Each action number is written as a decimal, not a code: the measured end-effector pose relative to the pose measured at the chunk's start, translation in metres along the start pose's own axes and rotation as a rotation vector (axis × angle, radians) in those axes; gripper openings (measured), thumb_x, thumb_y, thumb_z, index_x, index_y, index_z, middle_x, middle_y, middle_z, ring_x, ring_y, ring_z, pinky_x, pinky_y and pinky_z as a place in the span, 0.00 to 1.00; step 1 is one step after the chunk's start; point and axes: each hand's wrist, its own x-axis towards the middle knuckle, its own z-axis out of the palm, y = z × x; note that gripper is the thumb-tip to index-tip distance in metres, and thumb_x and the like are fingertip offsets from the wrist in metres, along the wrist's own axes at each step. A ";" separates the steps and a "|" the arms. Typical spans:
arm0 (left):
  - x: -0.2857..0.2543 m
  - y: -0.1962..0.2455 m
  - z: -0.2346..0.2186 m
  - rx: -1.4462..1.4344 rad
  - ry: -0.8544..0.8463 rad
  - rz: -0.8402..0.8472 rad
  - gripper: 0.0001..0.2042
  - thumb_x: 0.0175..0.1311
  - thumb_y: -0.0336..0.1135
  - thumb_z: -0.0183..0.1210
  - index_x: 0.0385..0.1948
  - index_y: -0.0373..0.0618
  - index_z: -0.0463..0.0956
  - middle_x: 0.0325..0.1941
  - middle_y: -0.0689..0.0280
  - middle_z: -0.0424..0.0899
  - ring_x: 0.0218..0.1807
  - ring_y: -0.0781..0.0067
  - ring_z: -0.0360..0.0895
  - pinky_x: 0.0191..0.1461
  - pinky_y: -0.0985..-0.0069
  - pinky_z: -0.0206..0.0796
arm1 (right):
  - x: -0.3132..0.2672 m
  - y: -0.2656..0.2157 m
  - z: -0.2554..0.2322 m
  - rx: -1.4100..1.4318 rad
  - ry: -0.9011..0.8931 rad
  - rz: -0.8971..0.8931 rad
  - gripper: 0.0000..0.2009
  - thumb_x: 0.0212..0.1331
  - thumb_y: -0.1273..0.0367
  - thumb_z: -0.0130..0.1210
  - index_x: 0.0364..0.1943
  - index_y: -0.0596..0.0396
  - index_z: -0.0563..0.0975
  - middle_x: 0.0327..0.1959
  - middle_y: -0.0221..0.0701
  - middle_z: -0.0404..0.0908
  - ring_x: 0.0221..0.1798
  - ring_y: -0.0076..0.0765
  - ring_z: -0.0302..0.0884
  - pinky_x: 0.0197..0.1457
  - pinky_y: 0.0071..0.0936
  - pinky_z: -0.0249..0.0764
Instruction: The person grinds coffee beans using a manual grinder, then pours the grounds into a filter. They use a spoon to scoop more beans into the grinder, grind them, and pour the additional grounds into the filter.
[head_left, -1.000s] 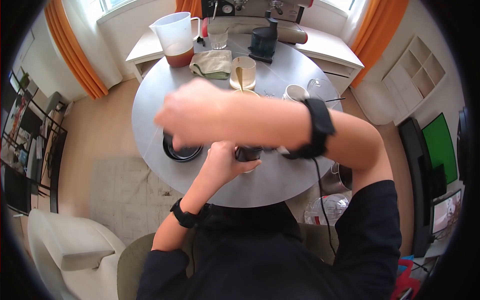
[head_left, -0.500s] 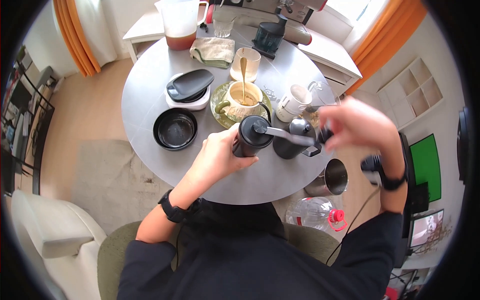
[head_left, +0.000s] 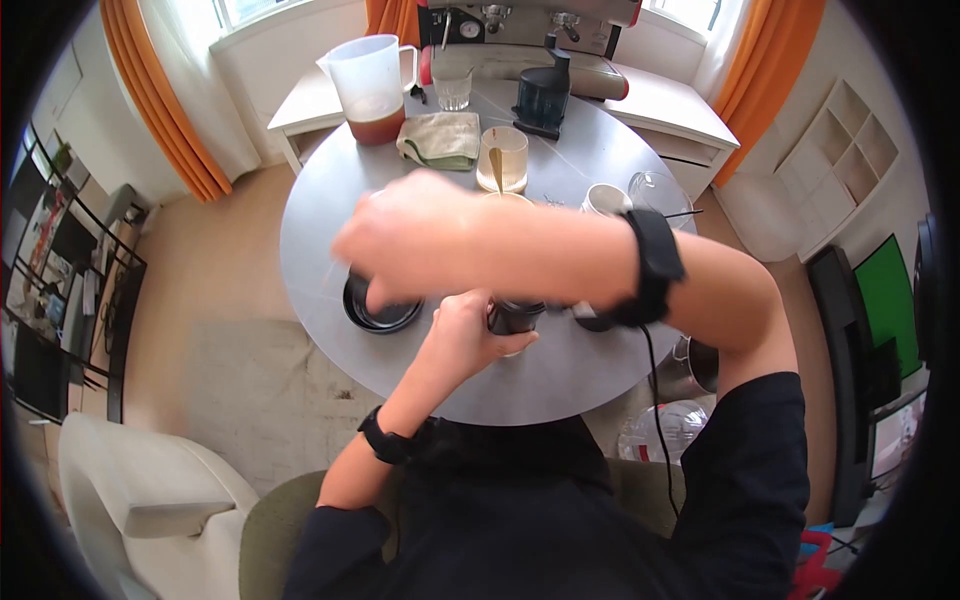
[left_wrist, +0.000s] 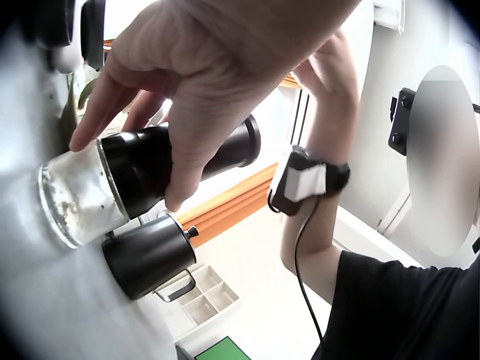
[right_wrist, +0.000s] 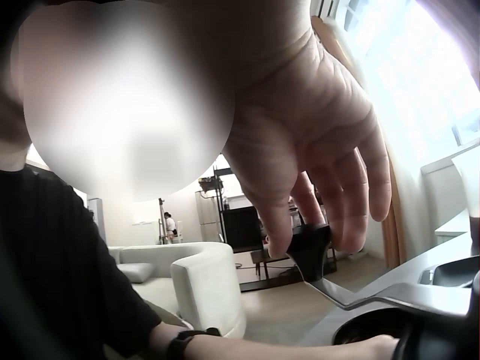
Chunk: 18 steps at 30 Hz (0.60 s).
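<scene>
A black hand coffee grinder (left_wrist: 139,169) with a clear glass base stands on the table near me, tilted in the left wrist view. My left hand (head_left: 465,335) grips its black body from the side, thumb on the near side. Above it my right hand (head_left: 425,238) reaches across to the left, hiding the grinder's top in the head view. In the right wrist view, its thumb and fingers pinch the black crank knob (right_wrist: 309,249) at the end of the metal crank arm (right_wrist: 367,298). Beside the grinder stands a black kettle (left_wrist: 150,257) with a lid knob and handle.
A black round dish (head_left: 352,308) lies to the left. Farther back are a pitcher (head_left: 370,75) of brown liquid, a folded cloth (head_left: 438,138), a drinking glass (head_left: 453,92) and a jar (head_left: 503,160). A white cup (head_left: 605,198) stands at the right.
My right hand, holding the crank knob, has swung from the grinder's right side half a second ago round to its left. The left hand keeps its grip; the head view has shifted.
</scene>
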 end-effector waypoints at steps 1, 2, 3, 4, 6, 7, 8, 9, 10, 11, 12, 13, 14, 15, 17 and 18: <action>0.000 -0.006 0.003 -0.024 -0.024 -0.092 0.24 0.39 0.39 0.74 0.39 0.40 0.76 0.32 0.53 0.83 0.37 0.52 0.82 0.42 0.64 0.73 | 0.009 0.021 0.004 -0.035 0.019 0.101 0.16 0.48 0.57 0.65 0.30 0.56 0.79 0.30 0.39 0.81 0.38 0.45 0.82 0.37 0.37 0.78; 0.001 -0.002 -0.001 0.001 -0.030 -0.102 0.24 0.40 0.38 0.74 0.40 0.40 0.77 0.32 0.55 0.84 0.35 0.58 0.82 0.42 0.67 0.74 | 0.017 0.043 0.008 -0.069 0.032 0.203 0.16 0.49 0.56 0.65 0.31 0.54 0.79 0.32 0.38 0.82 0.40 0.45 0.81 0.38 0.38 0.78; 0.001 0.005 -0.004 0.021 -0.034 -0.112 0.24 0.41 0.38 0.74 0.41 0.40 0.77 0.32 0.57 0.84 0.34 0.63 0.82 0.41 0.70 0.74 | 0.013 0.063 0.009 -0.077 0.029 0.266 0.16 0.48 0.56 0.65 0.31 0.54 0.79 0.34 0.37 0.82 0.42 0.46 0.81 0.39 0.39 0.78; 0.002 0.010 -0.004 0.035 -0.038 -0.123 0.24 0.42 0.37 0.74 0.42 0.40 0.77 0.32 0.59 0.85 0.32 0.69 0.82 0.40 0.72 0.74 | 0.002 0.082 0.010 -0.086 0.020 0.330 0.16 0.48 0.55 0.65 0.32 0.53 0.79 0.36 0.36 0.82 0.44 0.46 0.80 0.41 0.40 0.78; 0.001 0.007 -0.002 -0.002 -0.023 -0.113 0.25 0.41 0.37 0.74 0.43 0.40 0.77 0.33 0.59 0.85 0.32 0.68 0.82 0.40 0.71 0.75 | -0.028 0.117 0.016 -0.132 -0.039 0.472 0.18 0.47 0.54 0.66 0.32 0.54 0.79 0.36 0.34 0.82 0.44 0.45 0.80 0.41 0.41 0.77; 0.001 0.008 -0.003 0.013 -0.023 -0.117 0.25 0.41 0.37 0.74 0.43 0.40 0.77 0.34 0.59 0.85 0.31 0.69 0.82 0.41 0.70 0.75 | -0.049 0.129 0.017 -0.120 -0.062 0.490 0.18 0.46 0.55 0.67 0.33 0.54 0.78 0.35 0.35 0.81 0.43 0.45 0.79 0.40 0.40 0.77; 0.002 0.009 -0.003 0.029 -0.023 -0.120 0.25 0.41 0.38 0.74 0.43 0.40 0.77 0.34 0.59 0.85 0.31 0.69 0.82 0.41 0.70 0.75 | -0.073 0.140 0.019 -0.108 -0.083 0.507 0.19 0.45 0.56 0.68 0.34 0.54 0.78 0.34 0.36 0.81 0.42 0.44 0.79 0.39 0.39 0.76; 0.002 0.010 -0.004 0.026 -0.035 -0.155 0.25 0.40 0.37 0.74 0.43 0.41 0.77 0.34 0.59 0.85 0.33 0.67 0.82 0.42 0.70 0.75 | -0.102 0.149 0.024 -0.077 -0.019 0.446 0.19 0.44 0.57 0.68 0.34 0.53 0.78 0.31 0.36 0.80 0.39 0.44 0.79 0.38 0.39 0.75; 0.002 0.009 -0.004 0.014 -0.036 -0.148 0.25 0.40 0.37 0.74 0.43 0.41 0.77 0.34 0.59 0.85 0.34 0.67 0.83 0.42 0.70 0.75 | -0.128 0.152 0.030 -0.045 0.044 0.386 0.19 0.43 0.58 0.69 0.35 0.53 0.77 0.28 0.36 0.80 0.36 0.44 0.79 0.37 0.38 0.75; 0.002 0.008 -0.004 -0.001 -0.035 -0.143 0.25 0.40 0.37 0.74 0.43 0.41 0.77 0.34 0.58 0.85 0.35 0.67 0.83 0.43 0.70 0.75 | -0.149 0.135 0.024 0.024 -0.024 0.466 0.19 0.42 0.58 0.70 0.35 0.53 0.77 0.25 0.36 0.79 0.33 0.44 0.79 0.36 0.37 0.74; 0.002 0.008 -0.002 -0.019 -0.027 -0.142 0.25 0.40 0.37 0.74 0.43 0.41 0.77 0.34 0.58 0.85 0.36 0.67 0.84 0.43 0.70 0.75 | -0.168 0.108 0.011 0.089 -0.096 0.540 0.20 0.41 0.59 0.70 0.35 0.52 0.76 0.22 0.35 0.77 0.31 0.45 0.78 0.36 0.36 0.74; 0.002 0.013 -0.005 -0.025 -0.043 -0.164 0.24 0.41 0.36 0.74 0.43 0.41 0.78 0.34 0.58 0.85 0.37 0.66 0.84 0.44 0.70 0.75 | -0.182 0.088 0.005 0.131 -0.158 0.533 0.20 0.40 0.59 0.71 0.35 0.52 0.76 0.20 0.34 0.77 0.30 0.44 0.79 0.35 0.35 0.74; 0.002 0.010 -0.005 -0.057 -0.035 -0.142 0.25 0.41 0.36 0.74 0.45 0.43 0.76 0.35 0.57 0.85 0.38 0.63 0.84 0.44 0.70 0.75 | -0.190 0.068 0.001 0.178 -0.216 0.517 0.20 0.39 0.59 0.71 0.34 0.52 0.76 0.19 0.33 0.76 0.29 0.43 0.79 0.34 0.34 0.73; 0.001 0.007 -0.005 -0.081 -0.030 -0.121 0.27 0.41 0.36 0.73 0.47 0.44 0.75 0.35 0.57 0.85 0.39 0.61 0.84 0.44 0.69 0.74 | -0.193 0.044 -0.005 0.214 -0.264 0.497 0.20 0.38 0.60 0.71 0.35 0.51 0.76 0.20 0.33 0.76 0.29 0.42 0.79 0.34 0.34 0.73; 0.000 0.008 -0.005 -0.094 -0.026 -0.077 0.27 0.41 0.34 0.73 0.47 0.44 0.73 0.36 0.56 0.84 0.41 0.60 0.83 0.45 0.68 0.74 | -0.197 0.005 -0.003 0.228 -0.226 0.339 0.19 0.39 0.61 0.69 0.35 0.49 0.74 0.22 0.32 0.76 0.28 0.41 0.78 0.32 0.33 0.73; 0.003 0.010 -0.002 -0.108 -0.036 -0.086 0.25 0.41 0.34 0.73 0.45 0.43 0.75 0.34 0.57 0.84 0.38 0.64 0.82 0.44 0.69 0.74 | -0.195 -0.012 0.000 0.198 -0.143 0.206 0.18 0.40 0.62 0.68 0.35 0.48 0.73 0.23 0.31 0.75 0.26 0.41 0.77 0.32 0.33 0.73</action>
